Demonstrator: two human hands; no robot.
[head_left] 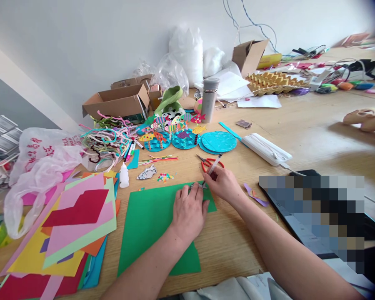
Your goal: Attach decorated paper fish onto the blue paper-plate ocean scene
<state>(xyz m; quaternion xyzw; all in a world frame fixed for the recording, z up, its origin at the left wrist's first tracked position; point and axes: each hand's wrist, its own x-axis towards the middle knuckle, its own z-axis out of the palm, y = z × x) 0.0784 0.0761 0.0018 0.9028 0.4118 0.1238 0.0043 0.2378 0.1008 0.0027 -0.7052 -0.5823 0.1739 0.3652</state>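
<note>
My left hand (pixel 190 210) lies with its fingers stretched out on a sheet of green paper (pixel 146 227). Its fingertips press on a small black-and-white fish cutout, mostly covered by the fingers. In my right hand (pixel 222 182) is a slim pen (pixel 215 162), its lower end at the paper's upper right edge beside the cutout. Just behind this hand lie orange-handled scissors (pixel 203 166). A second fish cutout (pixel 146 172) rests on the table beyond the paper, next to a pile of coloured paper bits (pixel 165 178).
Stacked coloured paper (pixel 78 208) lies left, beside a white glue bottle (pixel 124 176). Paper fish stand on blue discs (pixel 184 139) behind, near a steel flask (pixel 210 100). A power strip (pixel 265 148) and a pixelated device (pixel 312 221) are right. Another person's hand (pixel 367 120) rests far right.
</note>
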